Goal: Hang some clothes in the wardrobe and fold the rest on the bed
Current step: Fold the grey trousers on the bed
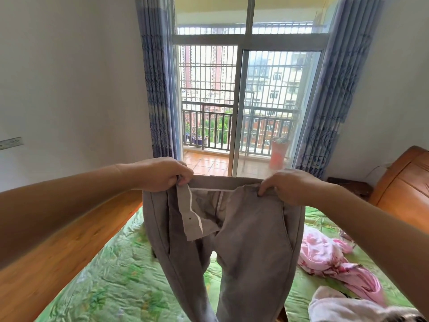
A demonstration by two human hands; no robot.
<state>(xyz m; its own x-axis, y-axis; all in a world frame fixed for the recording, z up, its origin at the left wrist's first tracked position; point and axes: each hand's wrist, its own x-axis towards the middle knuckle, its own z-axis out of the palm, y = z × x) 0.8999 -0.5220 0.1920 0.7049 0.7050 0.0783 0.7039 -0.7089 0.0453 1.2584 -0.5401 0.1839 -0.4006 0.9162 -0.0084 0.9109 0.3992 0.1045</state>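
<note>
A pair of grey trousers (243, 240) hangs in the air over the bed (111, 282), which has a green cover. My left hand (160, 174) pinches the left end of the waistband and my right hand (292, 187) pinches the right end. The fly is open and a flap hangs down at the front. Both legs drop below the bottom of the frame. A pink patterned garment (329, 256) lies crumpled on the bed to the right, and a pale pink-white garment (339, 305) lies nearer, at the lower right.
A wooden bed frame (76, 231) runs along the left side and a brown headboard (404, 182) stands at the right. Straight ahead are a glass balcony door (250, 108) and blue curtains (157, 89). No wardrobe is in view.
</note>
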